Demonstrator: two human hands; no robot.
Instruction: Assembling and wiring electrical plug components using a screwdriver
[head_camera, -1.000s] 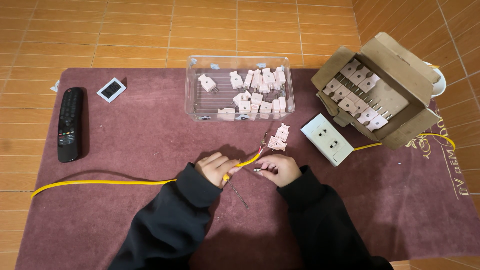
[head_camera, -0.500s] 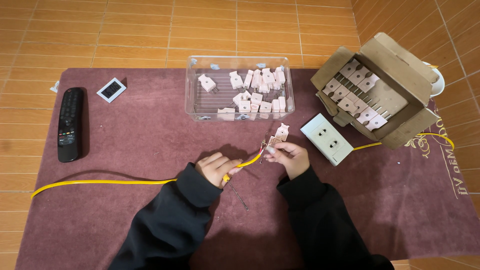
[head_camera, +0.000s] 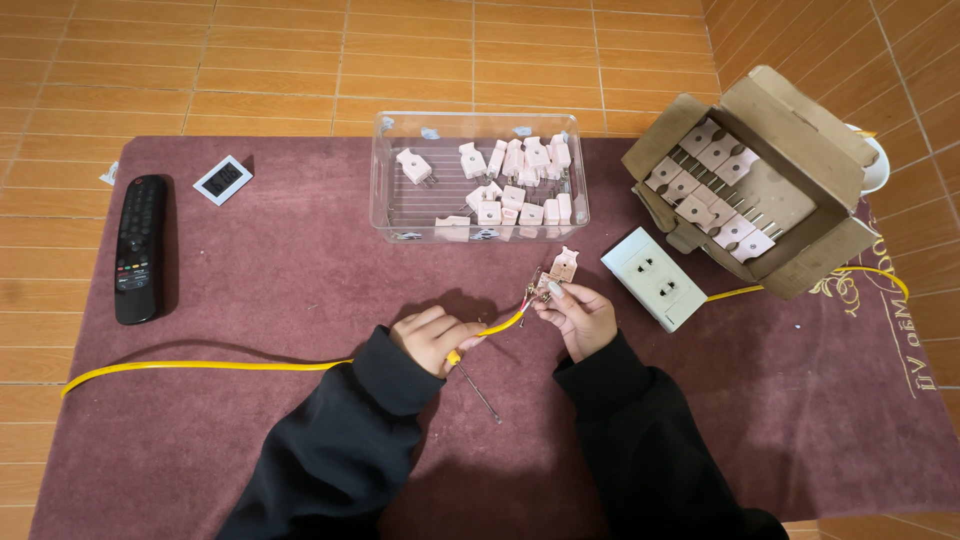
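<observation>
Hands meet near the middle of the maroon mat (head_camera: 250, 290), just below the clear plastic bin (head_camera: 385, 200). The left hand (head_camera: 432, 338) is closed around the yellow cable (head_camera: 200, 366) near its stripped end, and a screwdriver (head_camera: 478, 390) with a yellow handle and thin metal shaft pokes out of the same fist toward 5 o'clock. The right hand (head_camera: 583, 318) pinches a small pale plug body (head_camera: 563, 266) between thumb and fingertips, holding it up at the hand's 11 o'clock, where the cable's bared wires (head_camera: 530, 293) reach it. The cable trails away to 9 o'clock across the mat and onto the tiled floor. It looks light and pliable, likely to spring or twist, so a grip close to the stripped end seems best for steadying it. The plug looks light, rigid and small, probably easy to drop; holding it by its flat sides keeps the terminals free. The fine strands look delicate and apt to fray. More pale plugs (head_camera: 510, 185) lie in the bin at 12 o'clock. A white socket block (head_camera: 655, 278) sits at 3 o'clock of the hands, beside an open cardboard box (head_camera: 800, 150) of plugs at 2 o'clock. A black remote (head_camera: 140, 248) and a small white display (head_camera: 222, 179) lie at 10 o'clock.
</observation>
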